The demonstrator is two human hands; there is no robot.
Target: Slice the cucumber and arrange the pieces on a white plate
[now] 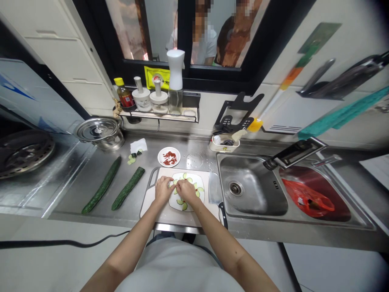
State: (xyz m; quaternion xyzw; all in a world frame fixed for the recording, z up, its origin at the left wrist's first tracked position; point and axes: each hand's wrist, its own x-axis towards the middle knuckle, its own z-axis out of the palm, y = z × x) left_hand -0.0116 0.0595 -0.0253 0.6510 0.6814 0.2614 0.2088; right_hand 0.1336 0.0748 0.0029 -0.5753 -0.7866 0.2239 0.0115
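Observation:
A white plate (198,205) with thin cucumber slices (184,205) fanned around it lies on the cutting board (161,220). Small red bits show among the slices. My left hand (163,189) is at the plate's left edge, thumb and fingertips bent together over the slices. Close beside it, my right hand (186,190) is above the plate with its fingers curled in. Both sets of fingertips nearly meet; what they pinch is too small to make out. A cleaver (215,190) rests along the board's right side. Behind the board is a small dish (161,159) of chopped red pieces.
Two whole cucumbers (103,184) (129,188) lie to the left, with cucumber scraps (132,159) behind them. A lidded steel pot (103,134) stands at the back left. At right is a double sink (253,207) with a red bag (306,198). A seasoning rack (158,116) hangs behind.

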